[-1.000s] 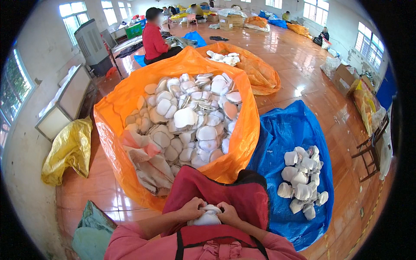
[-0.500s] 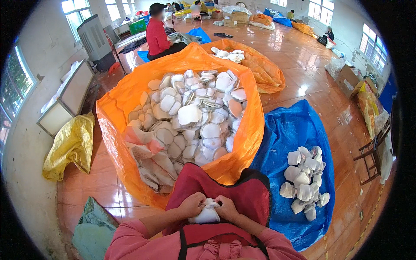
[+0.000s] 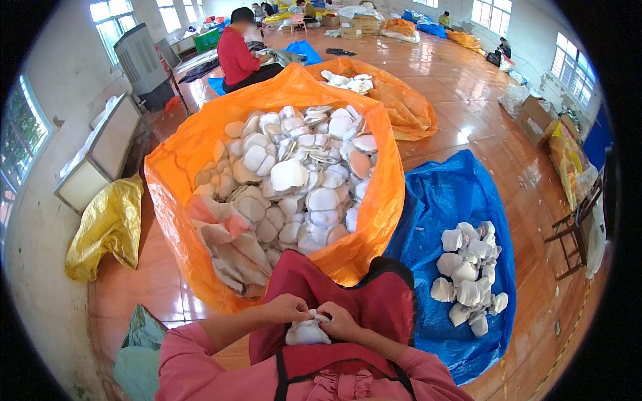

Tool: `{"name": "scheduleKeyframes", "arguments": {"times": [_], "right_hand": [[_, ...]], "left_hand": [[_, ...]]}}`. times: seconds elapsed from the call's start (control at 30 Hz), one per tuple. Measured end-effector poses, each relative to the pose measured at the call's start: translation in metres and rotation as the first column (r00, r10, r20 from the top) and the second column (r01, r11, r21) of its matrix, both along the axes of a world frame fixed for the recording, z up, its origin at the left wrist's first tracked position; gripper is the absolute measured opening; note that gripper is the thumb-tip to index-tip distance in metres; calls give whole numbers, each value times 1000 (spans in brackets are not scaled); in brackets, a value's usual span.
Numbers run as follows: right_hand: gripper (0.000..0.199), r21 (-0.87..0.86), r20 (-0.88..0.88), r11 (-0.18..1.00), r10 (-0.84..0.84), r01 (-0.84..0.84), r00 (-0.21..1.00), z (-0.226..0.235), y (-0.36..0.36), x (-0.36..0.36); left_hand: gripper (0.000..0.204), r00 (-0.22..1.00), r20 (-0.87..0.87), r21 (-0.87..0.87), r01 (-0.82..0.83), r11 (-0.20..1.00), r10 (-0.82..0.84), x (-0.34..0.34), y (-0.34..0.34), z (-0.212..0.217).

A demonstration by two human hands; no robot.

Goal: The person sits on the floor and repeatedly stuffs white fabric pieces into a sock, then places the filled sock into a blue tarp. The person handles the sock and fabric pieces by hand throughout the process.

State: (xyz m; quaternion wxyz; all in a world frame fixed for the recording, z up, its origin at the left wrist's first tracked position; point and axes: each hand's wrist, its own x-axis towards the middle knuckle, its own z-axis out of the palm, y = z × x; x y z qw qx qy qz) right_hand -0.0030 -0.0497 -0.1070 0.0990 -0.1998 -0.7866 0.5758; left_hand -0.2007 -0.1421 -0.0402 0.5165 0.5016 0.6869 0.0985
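A white, soft-looking fabric pad (image 3: 307, 333) rests in my lap, bunched at its upper edge. My left hand (image 3: 290, 307) pinches that edge from the left, fingers closed. On the right side, my right hand (image 3: 338, 321) grips the same piece with bent fingers. The exact kind of the piece cannot be made out, and my fingers hide part of its top. Just beyond my knees stands a large orange sack (image 3: 394, 200), opened wide and filled with loose, rounded white pads (image 3: 289, 175), a few of them peach-coloured.
To the right, a blue sheet (image 3: 428, 194) bears a heap of bundled white pieces (image 3: 468, 274). A yellow sack (image 3: 110, 224) and a green sack (image 3: 137, 354) lie at left. Another person (image 3: 237, 53) in red sits beyond the orange sack. A wooden chair (image 3: 572, 234) stands far right.
Both hands have shifted slightly up and left of where they were on the white pad, still holding it. The person in red has leaned forward with head lowered.
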Motion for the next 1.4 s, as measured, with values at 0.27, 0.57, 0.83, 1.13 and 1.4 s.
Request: {"name": "scheduleKeyframes", "arguments": {"times": [0.27, 0.57, 0.83, 1.13, 1.4], "right_hand": [[22, 100, -74, 985, 146, -139, 986, 13, -9, -10], [22, 91, -20, 990, 110, -108, 994, 19, -16, -22], [23, 27, -33, 999, 32, -31, 999, 17, -29, -16], [27, -13, -21, 999, -41, 41, 999, 6, -36, -14], [41, 99, -164, 919, 393, -381, 905, -12, -10, -9]], "left_hand": [[37, 990, 55, -143, 135, 980, -129, -10, 1, -1], [29, 998, -20, -11, -64, 998, 64, 8, -29, -5], [27, 986, -169, 351, 68, 934, -8, 25, -45, -2], [42, 896, -441, 411, 251, 876, -50, 34, -47, 11], [38, 902, -430, 362, 213, 908, -40, 27, -65, -9]]}}
